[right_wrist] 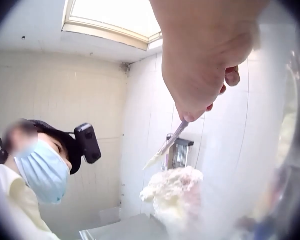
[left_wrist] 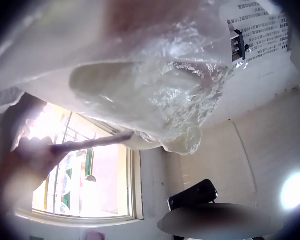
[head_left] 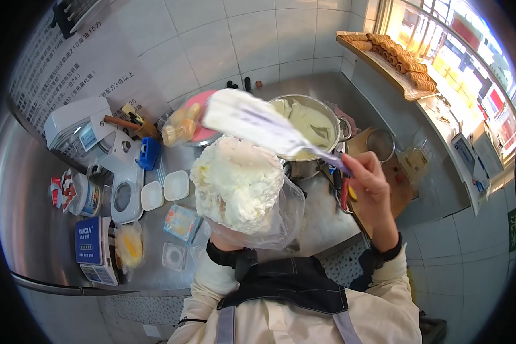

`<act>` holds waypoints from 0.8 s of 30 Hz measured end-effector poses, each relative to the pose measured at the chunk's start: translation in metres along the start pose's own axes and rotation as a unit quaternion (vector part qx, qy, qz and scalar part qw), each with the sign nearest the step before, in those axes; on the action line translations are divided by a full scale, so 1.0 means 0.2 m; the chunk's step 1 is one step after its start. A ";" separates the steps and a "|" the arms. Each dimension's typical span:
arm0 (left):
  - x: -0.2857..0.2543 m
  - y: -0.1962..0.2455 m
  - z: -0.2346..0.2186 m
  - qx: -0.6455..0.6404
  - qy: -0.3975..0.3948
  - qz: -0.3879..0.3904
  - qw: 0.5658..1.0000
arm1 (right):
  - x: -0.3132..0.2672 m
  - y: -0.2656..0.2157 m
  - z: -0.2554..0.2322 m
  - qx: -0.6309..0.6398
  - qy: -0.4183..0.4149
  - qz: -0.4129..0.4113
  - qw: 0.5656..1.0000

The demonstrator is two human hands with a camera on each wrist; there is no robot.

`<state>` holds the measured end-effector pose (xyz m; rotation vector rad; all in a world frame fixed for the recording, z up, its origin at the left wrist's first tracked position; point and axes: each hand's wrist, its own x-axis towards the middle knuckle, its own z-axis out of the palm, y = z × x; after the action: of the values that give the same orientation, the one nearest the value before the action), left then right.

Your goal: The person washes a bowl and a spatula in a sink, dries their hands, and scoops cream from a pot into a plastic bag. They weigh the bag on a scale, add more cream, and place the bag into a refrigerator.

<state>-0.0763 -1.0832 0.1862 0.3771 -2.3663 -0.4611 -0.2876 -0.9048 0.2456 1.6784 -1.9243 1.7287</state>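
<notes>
My right hand (head_left: 368, 182) grips the purple handle of a spatula (head_left: 258, 121), its long blade thickly coated with white cream. The blade hangs over the cream's far side in the head view. A tall heap of whipped cream (head_left: 238, 183) stands in a clear plastic bag (head_left: 292, 215) that spreads out loosely to the right. My left hand (head_left: 225, 243) holds the bag from below, its fingers mostly hidden by plastic and cream. In the left wrist view the cream (left_wrist: 175, 100) shows through the film. The spatula (right_wrist: 170, 142) points down toward the heap in the right wrist view.
Behind the cream stands a metal pot (head_left: 345, 129) of pale liquid; a pink bowl (head_left: 200, 133) with bagged bread is beside it. Lidded tubs, a white appliance (head_left: 126, 192) and a blue box (head_left: 90, 236) are left. A strainer (head_left: 380, 143) and wooden board (head_left: 404, 192) lie right.
</notes>
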 end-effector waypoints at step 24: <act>0.07 -0.04 0.07 -0.326 0.160 -0.174 0.916 | -0.24 0.12 -0.03 -0.098 0.055 0.060 0.992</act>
<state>-0.0943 -1.0926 0.1817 0.5067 -1.7008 -1.2111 -0.2887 -0.8748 0.2018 1.3980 -2.1042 1.5732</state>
